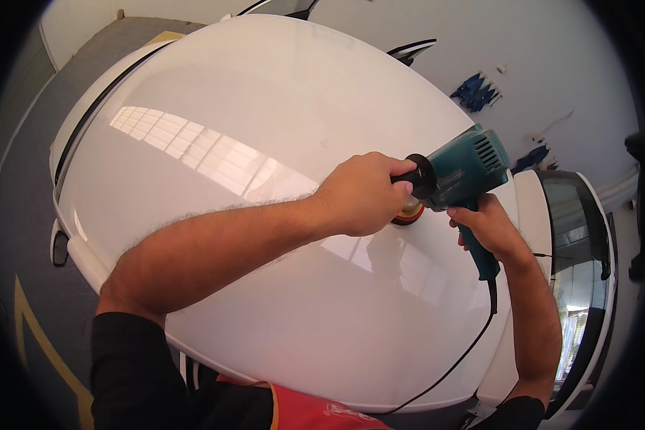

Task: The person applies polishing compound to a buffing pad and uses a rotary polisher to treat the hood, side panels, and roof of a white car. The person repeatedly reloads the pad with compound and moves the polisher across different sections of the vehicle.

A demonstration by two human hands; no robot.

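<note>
A teal Makita power polisher (pixel 465 166) is held over the white car roof (pixel 279 80), towards its rear right part. My left hand (pixel 363 193) is wrapped around the black side handle at the tool's front. Around the pistol grip at the back closes my right hand (pixel 486 226). Below the tool's head, a round polishing pad (pixel 410 215) with a red band shows at the roof surface, partly hidden behind my left hand. From the grip's base a black power cord (pixel 473 346) runs down across the roof to its near edge.
A glass window with a wiper (pixel 580 252) curves along the right, and a thin antenna (pixel 553 256) sticks out beside my right forearm. Blue cloths (pixel 474 92) hang on the far wall. A side mirror (pixel 60 248) stands out at left, above a grey floor (pixel 37 301) with yellow lines.
</note>
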